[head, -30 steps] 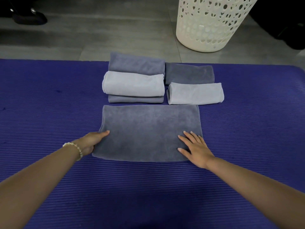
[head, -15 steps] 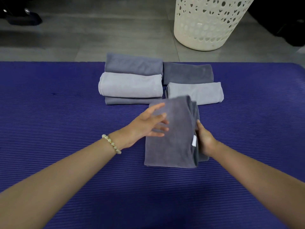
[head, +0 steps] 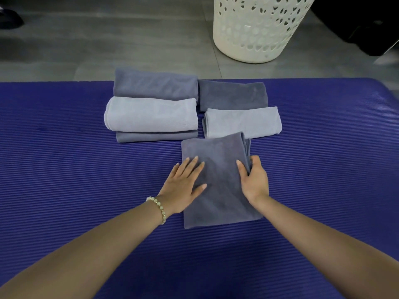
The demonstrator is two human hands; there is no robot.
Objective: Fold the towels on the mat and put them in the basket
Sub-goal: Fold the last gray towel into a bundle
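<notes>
Now: dark grey towel folded narrow, both hands on it

**Towel.** The dark grey towel (head: 218, 184) lies near the middle of the purple mat (head: 64, 180). It is folded into a rectangle that runs away from the person. Stacked layer edges show along its right side. Its far edge reaches the near edge of the pale right towel (head: 241, 123); touching or overlapping, cannot tell.

**Hands.**
- The left hand (head: 183, 186) lies flat on the left part of the towel, fingers straight and slightly spread. The heel of the palm hangs over the left edge.
- A beaded bracelet (head: 158, 209) sits on that wrist.
- The right hand (head: 253, 180) is at the right edge. Its thumb lies on top and its fingers curl round the layered edge, gripping it.
- The hands are apart, with bare towel between them.

**Behind, on the mat.**
- The left pile (head: 151, 115) has a pale towel on top of blue-grey cloth. The cloth shows both behind and in front of it; one towel or two, cannot tell.
- Just beside the pile, to the right, is a dark folded towel (head: 232, 94), with the pale right towel directly in front of it.

**Beyond.** The white perforated basket (head: 254, 39) stands on the grey floor (head: 108, 44) past the mat's far edge, right of centre. Its top is cut off by the frame and its inside is not visible.
</notes>
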